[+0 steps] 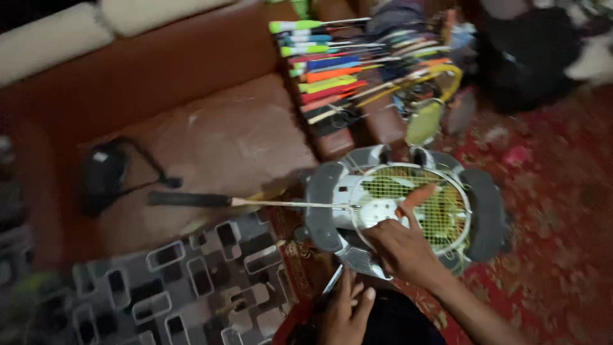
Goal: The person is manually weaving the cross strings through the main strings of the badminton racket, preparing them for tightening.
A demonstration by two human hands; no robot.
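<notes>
Right hand (pixel 401 246) grips an orange-handled tool (pixel 416 197) on the badminton racket (pixel 408 207) clamped in the stringing machine (pixel 485 214) at three o'clock; left hand (pixel 343 312) pinches a thin metal tool (pixel 333 279). A slip could fray strings.

The whole view is smeared by motion. The left hand (pixel 345 313) is cut off by the bottom edge, and what its grip holds, perhaps a thin metal tool (pixel 332 280), is too blurred to tell. The right hand (pixel 399 246) hides part of the racket head (pixel 412 207). The stacked rackets (pixel 348 67) blur together, uncountable.
</notes>
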